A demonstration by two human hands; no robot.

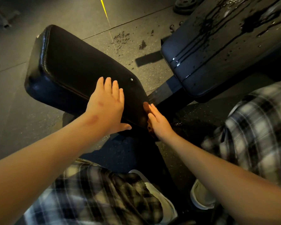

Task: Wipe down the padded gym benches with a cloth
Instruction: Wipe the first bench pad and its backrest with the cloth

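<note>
A black padded seat pad (pixel 71 65) fills the middle left. My left hand (pixel 106 104) lies flat on its near end, fingers straight and together. My right hand (pixel 159 122) presses a dark brown cloth (pixel 146 106) against the pad's narrow right end with straight fingers; most of the cloth is hidden under the hand. The black back pad (pixel 217 54) at the upper right is wet, with dark streaks and drops running down it.
A black metal frame bar (pixel 165 93) joins the two pads. Rubber gym floor with wet spots (pixel 120 38) lies beyond. A weight plate (pixel 183 7) rests at the top. My plaid-trousered knees and light shoes (pixel 199 195) are close below.
</note>
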